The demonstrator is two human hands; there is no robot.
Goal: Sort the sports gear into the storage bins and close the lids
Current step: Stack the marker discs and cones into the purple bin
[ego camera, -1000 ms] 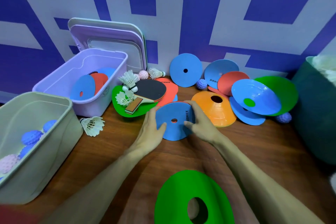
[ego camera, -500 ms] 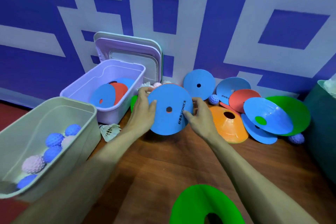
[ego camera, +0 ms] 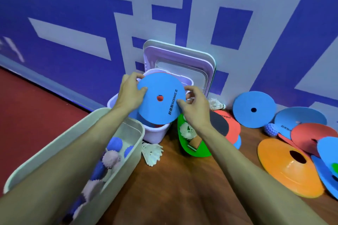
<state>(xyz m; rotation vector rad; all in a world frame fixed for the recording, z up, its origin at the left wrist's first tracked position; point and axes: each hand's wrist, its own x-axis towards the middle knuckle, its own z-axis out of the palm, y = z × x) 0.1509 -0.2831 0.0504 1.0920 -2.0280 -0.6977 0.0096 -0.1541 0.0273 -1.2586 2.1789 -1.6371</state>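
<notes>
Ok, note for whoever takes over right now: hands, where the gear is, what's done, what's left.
Left hand and right hand both pinch the blue disc by its rim, holding it over the open lilac bin.
Done: spiky balls sit in the pale green bin.
Left: drop this disc in; sort the shuttlecock, paddle, orange cone and other discs; fit the lids leaning against the wall.

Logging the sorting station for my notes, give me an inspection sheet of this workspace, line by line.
Surface: wooden top, gear strewn at right.
Job's things: blue disc held above lilac bin; spiky balls in pale green bin; lids off, leaning upright behind.
Clutter: shuttlecock, paddle, orange cone loose.
Hands: left hand and right hand pinch the disc's rim.
Cables: nothing seen.
Surroundings: blue-and-white wall; red floor at left.
</notes>
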